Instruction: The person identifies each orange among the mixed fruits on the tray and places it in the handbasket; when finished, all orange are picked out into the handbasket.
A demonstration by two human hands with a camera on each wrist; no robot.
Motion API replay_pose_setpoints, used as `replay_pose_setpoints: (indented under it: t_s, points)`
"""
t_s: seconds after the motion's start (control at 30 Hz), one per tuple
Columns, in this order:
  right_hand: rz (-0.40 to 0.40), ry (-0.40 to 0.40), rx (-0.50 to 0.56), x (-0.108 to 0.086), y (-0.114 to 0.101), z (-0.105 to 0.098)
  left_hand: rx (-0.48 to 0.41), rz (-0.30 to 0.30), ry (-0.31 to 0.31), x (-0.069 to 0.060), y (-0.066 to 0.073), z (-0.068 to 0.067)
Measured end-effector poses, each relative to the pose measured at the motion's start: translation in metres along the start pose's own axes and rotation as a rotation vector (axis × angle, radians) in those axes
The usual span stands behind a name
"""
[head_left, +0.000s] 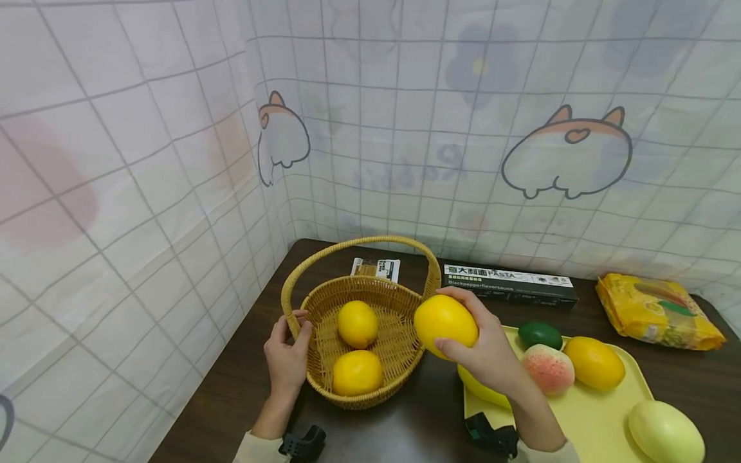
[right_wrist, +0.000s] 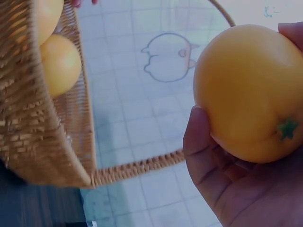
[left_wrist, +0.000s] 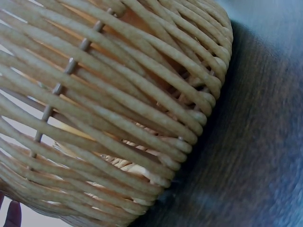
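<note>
My right hand (head_left: 489, 350) holds a yellow-orange toy orange (head_left: 446, 326) in the air, just over the right rim of a wicker basket (head_left: 399, 384). In the right wrist view, the orange (right_wrist: 248, 90) has a green star-shaped stem mark, and the fingers curl round it. My left hand (head_left: 289, 357) grips the basket at its left side, where the arched handle (head_left: 287, 289) meets the rim. Two more such fruits, a rear one (head_left: 357, 325) and a front one (head_left: 357, 373), lie inside the basket. Woven basket wall (left_wrist: 104, 109) fills most of the left wrist view.
To the right, a pale yellow tray (head_left: 596, 418) bears a peach (head_left: 548, 369), a dark green fruit (head_left: 540, 335), an orange-yellow fruit (head_left: 595, 363) and a pale fruit (head_left: 666, 432). Behind are a pasta box (head_left: 509, 285), a small packet (head_left: 376, 269) and a yellow bag (head_left: 660, 313).
</note>
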State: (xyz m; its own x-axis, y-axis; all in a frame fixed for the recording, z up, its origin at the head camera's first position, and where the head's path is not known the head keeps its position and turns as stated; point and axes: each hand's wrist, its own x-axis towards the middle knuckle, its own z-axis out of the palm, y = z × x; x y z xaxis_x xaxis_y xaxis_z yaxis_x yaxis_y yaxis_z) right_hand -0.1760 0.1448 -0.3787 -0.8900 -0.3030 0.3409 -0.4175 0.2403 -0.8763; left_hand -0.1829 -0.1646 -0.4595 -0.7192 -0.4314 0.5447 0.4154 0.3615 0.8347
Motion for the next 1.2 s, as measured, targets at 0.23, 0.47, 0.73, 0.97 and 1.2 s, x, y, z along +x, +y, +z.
replay_pose_setpoints:
  t_s: [0.23, 0.47, 0.73, 0.97, 1.2]
  points:
    - [0.007, 0.009, 0.035, 0.003, 0.000, 0.008, -0.011, -0.004, -0.011, 0.000, 0.002, 0.003]
    - [0.065, -0.007, 0.011, 0.004, 0.010, 0.007, -0.017, -0.003, -0.012, 0.002, 0.003, 0.003]
    - [0.176, -0.066, -0.036, 0.009, 0.020, 0.012, -0.018, -0.018, -0.009, 0.003, 0.002, 0.000]
    - [0.184, -0.064, 0.059, 0.012, 0.031, 0.035, -0.001, -0.024, -0.004, 0.000, 0.000, 0.000]
    - [0.185, 0.022, 0.094, 0.014, 0.040, 0.054, 0.009, -0.020, 0.002, 0.000, 0.000, 0.000]
